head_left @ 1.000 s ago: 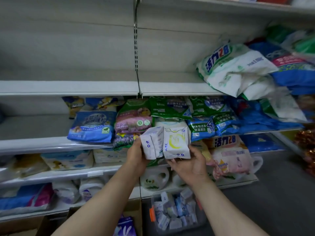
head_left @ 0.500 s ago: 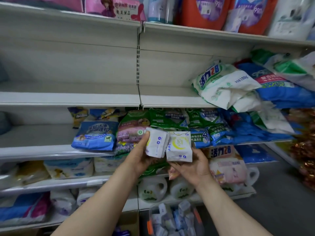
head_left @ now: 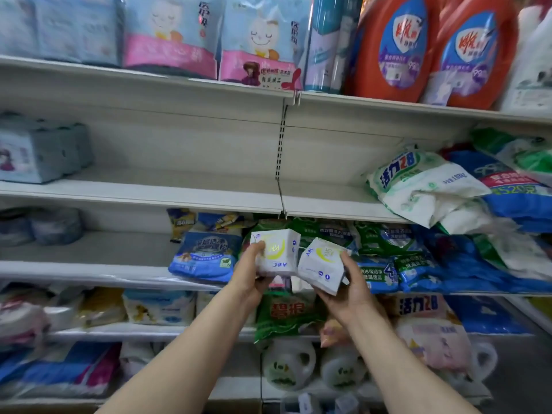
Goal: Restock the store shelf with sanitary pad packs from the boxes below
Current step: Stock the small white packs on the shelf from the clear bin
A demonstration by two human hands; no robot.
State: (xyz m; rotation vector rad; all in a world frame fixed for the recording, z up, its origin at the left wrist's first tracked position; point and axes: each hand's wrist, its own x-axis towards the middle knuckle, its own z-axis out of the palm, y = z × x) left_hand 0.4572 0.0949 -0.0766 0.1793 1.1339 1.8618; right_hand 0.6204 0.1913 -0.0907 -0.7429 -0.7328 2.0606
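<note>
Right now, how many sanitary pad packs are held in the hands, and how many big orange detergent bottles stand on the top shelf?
Sanitary pad packs in hand: 2 (left pack, right pack)
Orange detergent bottles: 2 (first, second)
Total: 4

I see soft, even light, dim beneath the middle shelf [head_left: 140, 196]. Packs left of it smear; its edge bows from lens distortion.

both hands [head_left: 252, 282] [head_left: 348, 289] raised toward 12 o'clock with packs [head_left: 276, 252] [head_left: 321, 268]; packs now apart, left one upside down; view tilted up, top shelf [head_left: 149, 82] visible.
</note>
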